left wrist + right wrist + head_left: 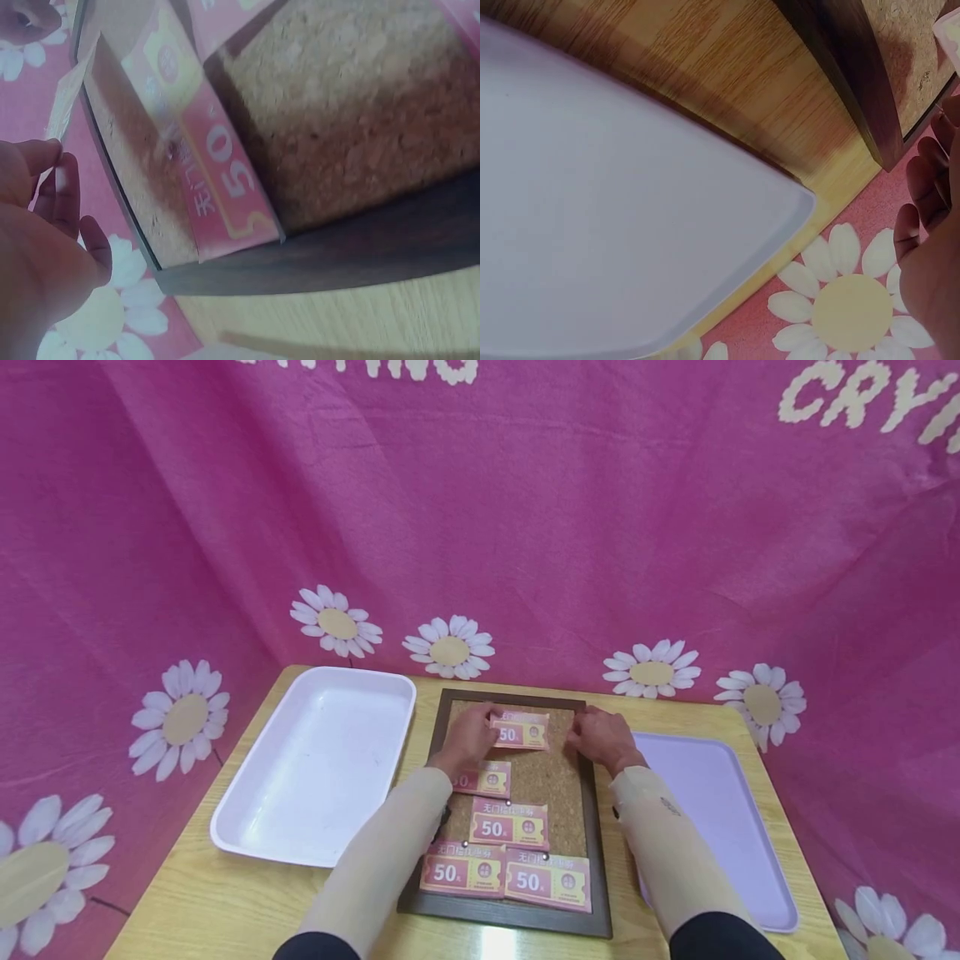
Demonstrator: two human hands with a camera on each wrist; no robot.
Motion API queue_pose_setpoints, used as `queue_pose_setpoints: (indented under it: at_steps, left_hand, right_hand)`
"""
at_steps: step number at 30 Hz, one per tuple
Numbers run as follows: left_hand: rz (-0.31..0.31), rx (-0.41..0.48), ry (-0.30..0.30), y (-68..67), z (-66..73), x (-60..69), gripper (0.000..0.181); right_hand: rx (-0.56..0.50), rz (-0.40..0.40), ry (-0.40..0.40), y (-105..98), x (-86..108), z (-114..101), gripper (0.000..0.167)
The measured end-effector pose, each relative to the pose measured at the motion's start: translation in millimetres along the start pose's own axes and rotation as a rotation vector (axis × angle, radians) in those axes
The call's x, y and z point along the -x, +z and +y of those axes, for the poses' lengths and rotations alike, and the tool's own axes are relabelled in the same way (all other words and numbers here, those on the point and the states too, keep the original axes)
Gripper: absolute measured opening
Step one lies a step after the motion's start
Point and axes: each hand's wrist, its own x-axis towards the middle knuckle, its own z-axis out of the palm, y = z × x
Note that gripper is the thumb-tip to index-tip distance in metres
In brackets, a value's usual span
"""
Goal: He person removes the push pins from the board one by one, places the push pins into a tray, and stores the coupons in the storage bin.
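Observation:
Near the top of a framed corkboard (558, 789), my left hand (471, 735) pinches the left edge of a pink and yellow 50 coupon (522, 732). In the left wrist view this coupon (69, 97) appears nearly edge-on, tilted off the cork. My right hand (602, 735) is at the board's upper right frame, its fingers bent; whether something small is between the fingertips is unclear. Below the held coupon lie a coupon (491, 779) partly behind the left wrist, another coupon (510, 827), and two side by side at the bottom. Small round dark pins (545, 857) show at some top edges.
A deep white tray (315, 768) stands left of the board on the wooden table (187, 893). To the right lies a shallow lilac tray (712, 802), partly under the right forearm. A pink curtain (525, 527) with daisies hangs behind the table and at both sides.

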Motion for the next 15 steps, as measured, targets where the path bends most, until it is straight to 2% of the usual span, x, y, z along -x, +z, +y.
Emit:
queue_pose_setpoints:
  at_steps: [5, 11, 15]
  left_hand:
    - [0.02, 0.024, -0.007, -11.2, -2.9, -2.3, 0.034]
    - [0.043, 0.052, -0.051, -26.4, -7.3, -3.9, 0.035]
    - [0.054, 0.052, -0.052, -34.4, -13.6, -7.0, 0.035]
  right_hand:
    - [-0.01, -0.008, 0.002, -2.2, 3.6, 2.6, 0.022]
    - [-0.005, -0.001, -0.013, -1.9, 5.4, 8.3, 0.02]
    - [0.003, -0.009, -0.011, -2.6, 7.0, 11.4, 0.021]
